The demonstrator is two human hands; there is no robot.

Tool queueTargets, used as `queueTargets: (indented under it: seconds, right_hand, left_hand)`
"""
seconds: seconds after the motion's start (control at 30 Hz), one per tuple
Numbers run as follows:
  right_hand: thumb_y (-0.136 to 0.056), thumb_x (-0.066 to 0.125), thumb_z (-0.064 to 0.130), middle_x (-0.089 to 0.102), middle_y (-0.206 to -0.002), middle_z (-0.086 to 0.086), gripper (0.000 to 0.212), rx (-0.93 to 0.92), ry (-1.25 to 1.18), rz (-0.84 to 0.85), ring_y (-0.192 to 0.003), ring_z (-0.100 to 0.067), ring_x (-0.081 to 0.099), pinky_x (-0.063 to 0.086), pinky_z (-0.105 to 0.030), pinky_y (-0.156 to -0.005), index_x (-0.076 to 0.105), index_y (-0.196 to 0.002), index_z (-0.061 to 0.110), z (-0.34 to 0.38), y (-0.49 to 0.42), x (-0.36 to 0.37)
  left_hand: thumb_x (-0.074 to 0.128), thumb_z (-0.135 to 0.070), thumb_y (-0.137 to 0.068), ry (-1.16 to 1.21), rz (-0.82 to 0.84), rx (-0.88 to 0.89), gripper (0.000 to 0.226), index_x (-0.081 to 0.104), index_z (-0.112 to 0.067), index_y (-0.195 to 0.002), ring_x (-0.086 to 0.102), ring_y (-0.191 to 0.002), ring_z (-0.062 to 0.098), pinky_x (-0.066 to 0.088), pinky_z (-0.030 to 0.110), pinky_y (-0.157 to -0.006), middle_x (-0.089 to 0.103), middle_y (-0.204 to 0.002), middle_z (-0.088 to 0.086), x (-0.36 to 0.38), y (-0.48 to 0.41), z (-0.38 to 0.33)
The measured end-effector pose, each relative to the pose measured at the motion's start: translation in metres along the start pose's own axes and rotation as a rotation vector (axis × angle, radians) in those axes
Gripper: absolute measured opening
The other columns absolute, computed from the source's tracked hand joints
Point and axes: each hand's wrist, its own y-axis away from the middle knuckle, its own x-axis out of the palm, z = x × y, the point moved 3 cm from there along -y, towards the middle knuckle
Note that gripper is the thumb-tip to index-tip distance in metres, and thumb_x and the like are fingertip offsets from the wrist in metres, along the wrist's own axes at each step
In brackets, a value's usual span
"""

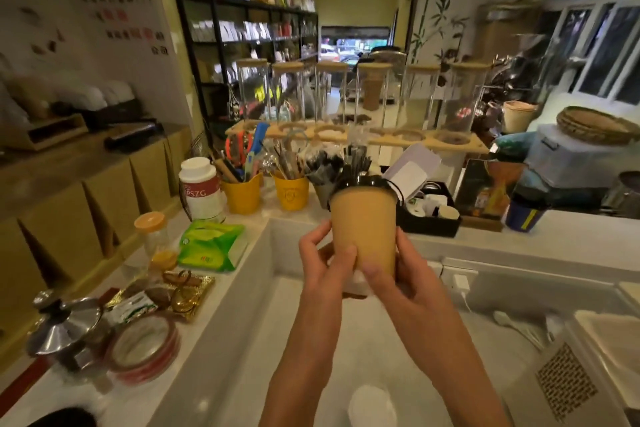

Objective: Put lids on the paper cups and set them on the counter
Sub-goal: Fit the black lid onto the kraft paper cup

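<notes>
Above the white counter (pixel 519 246) I see my left hand (pixel 323 260) and right hand (pixel 391 279) wrapped around the paper cup (pixel 363 229), fingers closed on its base beneath the black lid (pixel 369 181).

My two forearms come up from the bottom edge, both bare from as far down as the view reaches; no sleeve or cuff shows on either. My left hand (pixel 320 262) and right hand (pixel 391 274) wear nothing on them: no gloves, no watch, no band at either wrist. I see no ring on my fingers (pixel 346 256), though the far ones are hidden and the edges are soft with blur, so I cannot be sure. The nails look short and unpainted.
</notes>
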Motion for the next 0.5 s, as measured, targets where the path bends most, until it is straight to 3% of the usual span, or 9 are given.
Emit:
queueTargets:
  seconds: [0.07, 0.13, 0.17, 0.23, 0.3, 0.37, 0.43, 0.5]
  right_hand:
    - [-0.074, 0.072, 0.048, 0.075, -0.090, 0.024, 0.039, 0.067, -0.338, 0.013, -0.084, -0.004, 0.073, 0.056, -0.015, -0.060, 0.056, -0.109, 0.045, 0.000, -0.005, -0.017]
    - [-0.077, 0.067, 0.027, 0.078, -0.084, -0.006, 0.030, 0.247, -0.628, 0.015, -0.075, -0.025, 0.076, 0.060, -0.031, -0.051, 0.060, -0.104, 0.018, -0.014, -0.008, -0.028]
    - [-0.080, 0.061, 0.023, 0.076, -0.087, -0.014, 0.030, 0.323, -0.653, 0.019, -0.076, -0.031, 0.074, 0.061, -0.037, -0.052, 0.059, -0.105, 0.009, -0.020, -0.007, -0.031]
    - [-0.096, 0.047, 0.020, 0.075, -0.095, -0.012, 0.029, 0.343, -0.455, -0.004, -0.079, -0.026, 0.073, 0.060, -0.036, -0.060, 0.060, -0.115, 0.003, -0.034, -0.005, -0.034]
    - [-0.100, 0.040, 0.033, 0.071, -0.109, -0.006, 0.038, 0.248, -0.224, -0.084, -0.084, -0.019, 0.068, 0.056, -0.027, -0.067, 0.058, -0.125, 0.010, -0.039, -0.001, -0.042]
    - [-0.085, 0.033, 0.067, 0.063, -0.117, 0.006, 0.063, 0.157, 0.007, -0.114, -0.099, -0.014, 0.062, 0.050, -0.025, -0.077, 0.049, -0.134, 0.031, -0.035, -0.001, -0.054]
    - [-0.065, 0.031, 0.082, 0.052, -0.124, 0.012, 0.086, 0.159, 0.026, -0.105, -0.108, -0.015, 0.057, 0.047, -0.027, -0.081, 0.034, -0.142, 0.043, -0.034, -0.008, -0.071]
    - [-0.060, 0.039, 0.084, 0.047, -0.130, 0.013, 0.091, 0.204, -0.089, -0.098, -0.110, -0.017, 0.053, 0.047, -0.035, -0.090, 0.029, -0.143, 0.048, -0.033, -0.011, -0.089]
  left_hand:
    - [0.055, -0.060, -0.078, -0.005, -0.031, 0.054, 0.043, 0.051, -0.048, -0.119, 0.062, -0.109, 0.019, 0.053, 0.039, -0.082, 0.058, -0.127, -0.004, 0.006, 0.001, -0.005]
    - [0.054, -0.067, -0.073, -0.009, -0.046, 0.013, 0.056, 0.053, -0.040, -0.122, 0.062, -0.109, 0.018, 0.052, 0.040, -0.087, 0.061, -0.125, -0.001, 0.014, 0.002, -0.003]
    - [0.055, -0.069, -0.071, 0.001, -0.027, -0.031, 0.063, 0.052, -0.038, -0.126, 0.063, -0.109, 0.019, 0.053, 0.042, -0.091, 0.062, -0.125, 0.000, 0.022, 0.004, 0.000]
    - [0.061, -0.067, -0.072, 0.032, 0.001, -0.094, 0.070, 0.045, -0.040, -0.134, 0.065, -0.108, 0.021, 0.053, 0.046, -0.095, 0.062, -0.127, 0.001, 0.038, 0.010, 0.004]
    - [0.065, -0.065, -0.074, 0.014, -0.040, -0.068, 0.072, 0.036, -0.046, -0.137, 0.063, -0.110, 0.021, 0.053, 0.047, -0.095, 0.056, -0.132, -0.002, 0.052, 0.015, 0.006]
    - [0.060, -0.064, -0.073, -0.141, -0.100, -0.014, 0.075, 0.027, -0.052, -0.139, 0.056, -0.115, 0.016, 0.052, 0.041, -0.095, 0.046, -0.138, -0.009, 0.067, 0.018, 0.006]
    - [0.055, -0.069, -0.073, -0.369, -0.130, 0.003, 0.081, 0.017, -0.054, -0.142, 0.048, -0.122, 0.012, 0.048, 0.035, -0.099, 0.037, -0.141, -0.017, 0.083, 0.023, 0.008]
    - [0.047, -0.079, -0.062, -0.454, -0.051, -0.032, 0.094, 0.006, -0.057, -0.144, 0.042, -0.125, 0.007, 0.043, 0.030, -0.103, 0.029, -0.141, -0.024, 0.101, 0.030, 0.015]
